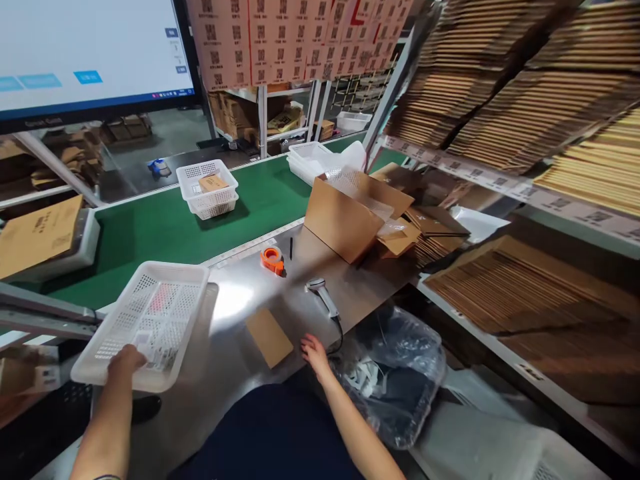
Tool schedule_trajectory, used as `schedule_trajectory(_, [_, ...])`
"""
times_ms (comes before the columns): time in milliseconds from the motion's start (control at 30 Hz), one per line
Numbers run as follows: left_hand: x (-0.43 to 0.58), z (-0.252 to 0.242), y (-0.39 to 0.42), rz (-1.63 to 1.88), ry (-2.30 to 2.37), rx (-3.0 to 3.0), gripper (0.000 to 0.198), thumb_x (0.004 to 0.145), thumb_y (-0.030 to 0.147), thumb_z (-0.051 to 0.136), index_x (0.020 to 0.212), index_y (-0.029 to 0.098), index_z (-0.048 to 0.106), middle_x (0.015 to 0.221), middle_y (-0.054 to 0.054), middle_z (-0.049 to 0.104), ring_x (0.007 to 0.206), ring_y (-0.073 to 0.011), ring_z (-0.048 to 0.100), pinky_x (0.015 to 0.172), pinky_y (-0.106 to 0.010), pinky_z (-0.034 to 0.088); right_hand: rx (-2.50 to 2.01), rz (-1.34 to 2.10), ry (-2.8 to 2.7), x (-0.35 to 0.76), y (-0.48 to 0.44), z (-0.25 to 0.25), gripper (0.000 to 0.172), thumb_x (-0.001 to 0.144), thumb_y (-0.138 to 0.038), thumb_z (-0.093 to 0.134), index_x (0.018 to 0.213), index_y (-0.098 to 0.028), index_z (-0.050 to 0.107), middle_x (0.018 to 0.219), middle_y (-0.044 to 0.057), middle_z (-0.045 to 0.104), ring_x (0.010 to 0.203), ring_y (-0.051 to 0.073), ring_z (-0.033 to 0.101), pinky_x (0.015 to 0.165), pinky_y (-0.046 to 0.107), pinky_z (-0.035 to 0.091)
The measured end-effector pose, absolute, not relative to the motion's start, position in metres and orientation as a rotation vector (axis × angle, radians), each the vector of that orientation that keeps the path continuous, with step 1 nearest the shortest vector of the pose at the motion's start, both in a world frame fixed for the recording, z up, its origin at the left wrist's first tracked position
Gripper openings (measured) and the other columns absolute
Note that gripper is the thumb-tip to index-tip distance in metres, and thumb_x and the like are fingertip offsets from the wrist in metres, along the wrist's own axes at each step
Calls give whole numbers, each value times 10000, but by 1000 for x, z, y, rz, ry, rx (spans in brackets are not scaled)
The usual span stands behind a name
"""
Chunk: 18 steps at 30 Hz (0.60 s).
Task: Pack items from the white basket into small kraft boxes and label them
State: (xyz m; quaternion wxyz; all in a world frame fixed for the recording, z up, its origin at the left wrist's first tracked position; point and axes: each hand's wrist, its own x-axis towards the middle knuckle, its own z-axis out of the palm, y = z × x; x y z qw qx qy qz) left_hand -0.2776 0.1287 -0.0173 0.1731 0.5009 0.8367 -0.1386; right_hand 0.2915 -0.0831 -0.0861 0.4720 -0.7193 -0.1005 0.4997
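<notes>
Head cam, only view here: the left hand (127, 361) reaches over the near rim of a shallow white plastic basket with a perforated bottom (175, 268), at the left end of the shiny grey metal tabletop (210, 357). Fingers are mostly hidden, so I can't tell if it's gripping the rim or one of the small things inside, and I can't tell if the basket sits flat either. There's a small packet with dark print (163, 358) in there, right by the fingers. The right hand (314, 351) is open and holding nothing, fingers loosely spread at the near side of the tabletop, just beside a flat tan cardboard rectangle (269, 337). Past that hand lies a grey-and-white handheld scanner with a black cable (323, 298), and farther back an orange tape dispenser (273, 261) next to a thin black stick, maybe a pen (291, 249). An open brown cardboard box with bubble wrap poking out (340, 220) stands at the back right. Behind the tabletop runs a green belt (265, 190) carrying two stacked white perforated baskets (207, 208), the top one with a small brown packet (213, 183) in it. Below the right side there's a bin lined with clear plastic (420, 360).
</notes>
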Motion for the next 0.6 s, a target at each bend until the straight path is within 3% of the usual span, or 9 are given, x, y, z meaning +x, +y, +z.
schedule_trajectory(100, [-266, -3, 125, -308, 2332, 1457, 146, 568, 216, 718, 709, 190, 685, 890, -186, 805, 1106, -455, 783, 889, -467, 608, -1770, 1257, -323, 283, -99, -87, 523, 586, -290, 630, 1087, -183, 733, 1079, 127, 805, 958, 300, 779, 820, 407, 611])
schedule_trajectory(167, [-257, 8, 126, -189, 2316, 1489, 62, 695, 246, 671, 702, 185, 678, 930, -202, 809, 1117, -439, 782, 924, -466, 604, -1767, 1262, -404, 273, -100, -82, 463, 630, -268, 631, 1070, -182, 746, 1100, 139, 813, 1052, 327, 783, 894, 444, 628])
schedule_trajectory(233, [-243, 22, 127, -7, 2327, 1511, 229, 861, 328, 580, 852, 158, 734, 1085, -222, 820, 1180, -430, 764, 983, -485, 597, -1793, 1213, -600, 265, -96, -71, 420, 713, -247, 613, 1098, -175, 762, 1164, 157, 814, 1154, 332, 770, 1010, 477, 620])
schedule_trajectory(333, [-205, 49, 118, 363, 2264, 1529, 468, 993, 493, 459, 1177, 161, 733, 1212, -145, 820, 1170, -314, 775, 1007, -405, 615, -1864, 969, -1066, 258, -81, -42, 407, 853, -238, 578, 1198, -176, 784, 1366, 168, 763, 1313, 323, 713, 1196, 512, 533])
schedule_trajectory(367, [-185, 58, 112, 505, 2175, 1526, 501, 989, 537, 462, 1206, 169, 722, 1169, -109, 826, 1084, -264, 792, 960, -354, 632, -1868, 885, -1200, 257, -73, -30, 419, 893, -251, 573, 1251, -181, 779, 1439, 159, 730, 1368, 317, 681, 1240, 512, 498])
schedule_trajectory(433, [-138, 76, 96, 903, 1815, 1417, 505, 872, 596, 633, 1083, 151, 745, 997, -100, 814, 921, -255, 779, 870, -359, 654, -1852, 800, -1397, 255, -51, -7, 464, 960, -291, 564, 1372, -170, 739, 1530, 153, 674, 1446, 300, 624, 1283, 485, 455])
schedule_trajectory(500, [-87, 89, 78, 1004, 1552, 1328, 475, 765, 613, 758, 951, 176, 747, 878, -66, 778, 835, -233, 740, 798, -351, 648, -1882, 818, -1511, 250, -28, 10, 530, 1006, -322, 557, 1489, -133, 662, 1570, 167, 642, 1479, 289, 594, 1289, 447, 441])
schedule_trajectory(600, [-23, 96, 51, 999, 1319, 1187, 474, 684, 594, 853, 924, 201, 745, 854, -54, 759, 810, -224, 721, 755, -346, 628, -2119, 889, -1587, 237, -10, 12, 709, 1018, -356, 621, 1650, -63, 484, 1656, 232, 545, 1538, 344, 533, 1286, 457, 425])
